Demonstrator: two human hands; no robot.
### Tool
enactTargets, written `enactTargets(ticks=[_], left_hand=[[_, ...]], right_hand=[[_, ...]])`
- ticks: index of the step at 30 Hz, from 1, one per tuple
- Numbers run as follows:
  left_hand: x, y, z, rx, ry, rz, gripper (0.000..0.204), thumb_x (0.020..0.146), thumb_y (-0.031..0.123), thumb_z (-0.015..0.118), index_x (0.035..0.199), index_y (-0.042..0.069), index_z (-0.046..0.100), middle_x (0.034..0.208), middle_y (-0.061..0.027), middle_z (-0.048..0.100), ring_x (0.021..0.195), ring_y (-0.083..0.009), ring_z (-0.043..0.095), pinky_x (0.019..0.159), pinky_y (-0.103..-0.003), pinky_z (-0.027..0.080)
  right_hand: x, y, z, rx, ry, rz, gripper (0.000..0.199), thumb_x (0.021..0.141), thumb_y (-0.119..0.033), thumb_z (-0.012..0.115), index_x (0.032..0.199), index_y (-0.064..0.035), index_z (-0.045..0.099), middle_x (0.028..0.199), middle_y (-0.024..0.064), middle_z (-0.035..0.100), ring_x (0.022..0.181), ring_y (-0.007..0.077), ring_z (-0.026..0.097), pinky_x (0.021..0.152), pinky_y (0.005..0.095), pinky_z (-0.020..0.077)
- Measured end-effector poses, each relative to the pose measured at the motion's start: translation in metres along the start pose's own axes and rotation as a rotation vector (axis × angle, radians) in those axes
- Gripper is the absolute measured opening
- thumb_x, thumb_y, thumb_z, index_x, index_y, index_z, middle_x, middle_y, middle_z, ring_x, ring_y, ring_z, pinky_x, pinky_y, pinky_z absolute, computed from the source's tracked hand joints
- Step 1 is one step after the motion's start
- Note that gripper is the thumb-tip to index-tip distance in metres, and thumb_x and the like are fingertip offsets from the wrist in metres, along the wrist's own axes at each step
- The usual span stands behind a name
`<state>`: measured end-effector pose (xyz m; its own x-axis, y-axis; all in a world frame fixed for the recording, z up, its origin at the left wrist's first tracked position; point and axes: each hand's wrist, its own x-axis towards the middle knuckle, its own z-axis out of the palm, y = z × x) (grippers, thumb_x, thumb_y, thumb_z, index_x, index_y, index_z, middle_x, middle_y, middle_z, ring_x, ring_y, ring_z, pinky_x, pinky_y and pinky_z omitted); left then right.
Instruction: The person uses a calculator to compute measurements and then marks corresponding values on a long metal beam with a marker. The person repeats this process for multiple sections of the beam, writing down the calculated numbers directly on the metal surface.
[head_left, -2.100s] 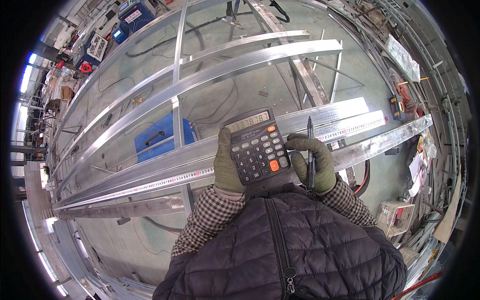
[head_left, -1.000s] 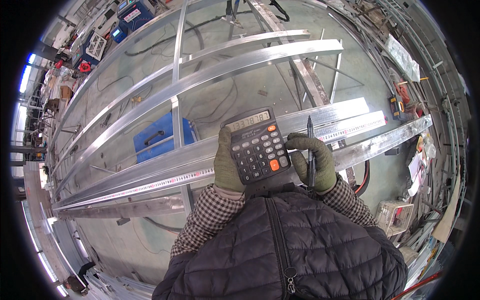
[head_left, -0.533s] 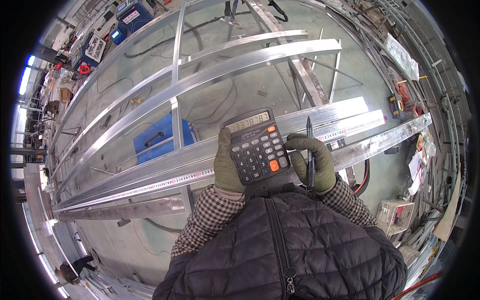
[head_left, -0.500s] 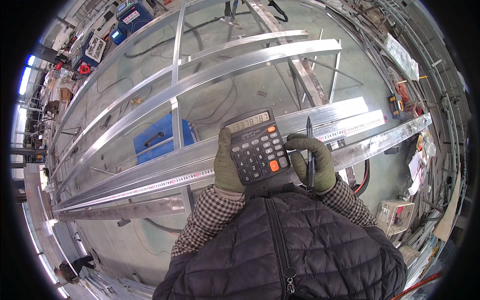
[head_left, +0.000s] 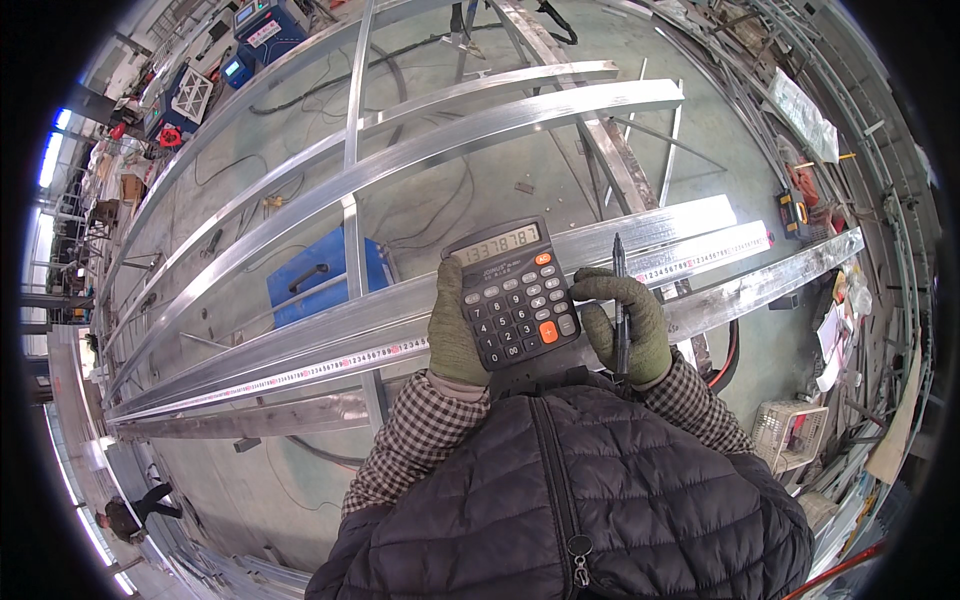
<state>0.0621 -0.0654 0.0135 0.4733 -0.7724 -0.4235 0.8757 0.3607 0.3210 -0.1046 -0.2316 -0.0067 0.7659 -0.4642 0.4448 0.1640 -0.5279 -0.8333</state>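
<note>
A black calculator (head_left: 512, 300) with grey and orange keys lies face up in my gloved left hand (head_left: 456, 325), whose thumb wraps over its left edge. Digits show on its screen. At its right side is my right hand (head_left: 640, 325), in a green glove too, with a dark pen (head_left: 621, 320) held upright in the curled fingers. The index finger reaches toward the calculator's right edge. Just beyond both hands runs a long metal profile with a white measuring tape (head_left: 300, 375) stretched along it. The calculator and my left hand hide part of the tape.
Long silver metal bars (head_left: 440, 130) cross the frame ahead on supports. A blue panel (head_left: 330, 275) sits below them on the left. A yellow and black tool (head_left: 792, 213) and a white basket (head_left: 790, 433) stand at right. Another person (head_left: 140, 512) is far off at lower left.
The person at the far lower left has shifted slightly. My hands, the calculator and the pen stay where they were.
</note>
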Motion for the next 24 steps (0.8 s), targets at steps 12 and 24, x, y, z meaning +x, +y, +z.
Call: enactTargets(ticks=[12,24], left_hand=[[-0.0003,-0.0001,-0.0009,0.030,-0.005,0.013,0.061,0.114,0.053,0.056,0.146,0.002,0.062,0.135,-0.0219,0.075,0.117,-0.0334,0.079,0.097,-0.048,0.070],[0.0034,-0.0012,-0.0053,0.019,0.002,0.020,0.063,0.114,0.055,0.056,0.148,0.001,0.060,0.136,-0.0227,0.074,0.118,-0.0356,0.078,0.098,-0.050,0.070]], right_hand=[[0.0012,0.0010,-0.0005,0.013,-0.017,-0.008,0.030,0.096,-0.002,0.078,0.124,-0.0043,0.070,0.119,0.0191,0.078,0.109,0.0332,0.078,0.097,0.0421,0.0596],[0.0007,0.0007,-0.0015,-0.009,-0.024,0.002,0.027,0.098,-0.006,0.078,0.124,-0.0044,0.071,0.119,0.0185,0.078,0.109,0.0332,0.078,0.097,0.0427,0.0598]])
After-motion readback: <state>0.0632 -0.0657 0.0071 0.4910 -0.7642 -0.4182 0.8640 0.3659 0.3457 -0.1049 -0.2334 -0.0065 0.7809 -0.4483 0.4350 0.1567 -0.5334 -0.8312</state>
